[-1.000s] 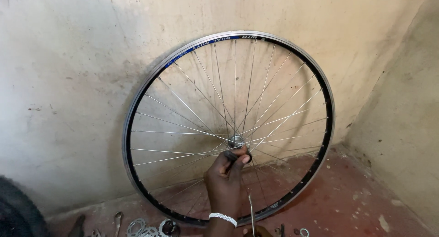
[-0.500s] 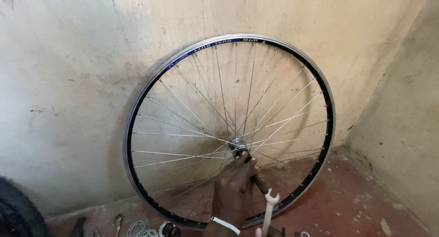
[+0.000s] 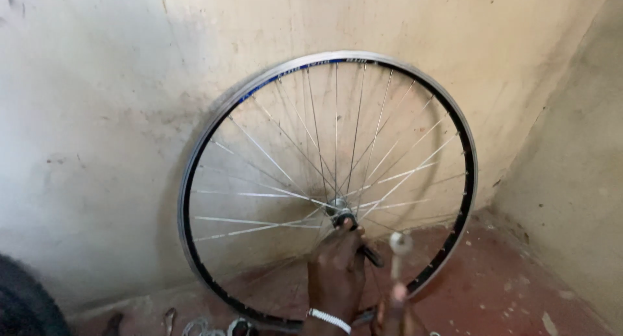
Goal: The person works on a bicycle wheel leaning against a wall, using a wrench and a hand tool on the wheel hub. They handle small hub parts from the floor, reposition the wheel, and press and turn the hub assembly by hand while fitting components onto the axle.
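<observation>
A bare wheel (image 3: 328, 187), rim and spokes without a tyre, stands upright on the red floor (image 3: 506, 290) and leans against the pale wall (image 3: 130, 83), close to the corner of the room. The left hand (image 3: 337, 271) reaches up from the bottom edge, a white band (image 3: 329, 320) on its wrist, and its fingers (image 3: 347, 229) close on the hub (image 3: 339, 209) at the middle of the wheel; a short dark bar (image 3: 371, 255) sticks out just beside them toward the right. The right hand (image 3: 392, 310) shows only partly at the lower edge, its fingers wrapped round the shaft of a wrench (image 3: 399, 252) held upright, the pale head near the hub but apart from it. Small metal parts (image 3: 201, 324) lie on the floor under the rim at the left. A dark rounded shape (image 3: 29, 303) fills the bottom-left corner; what it is I cannot tell.
</observation>
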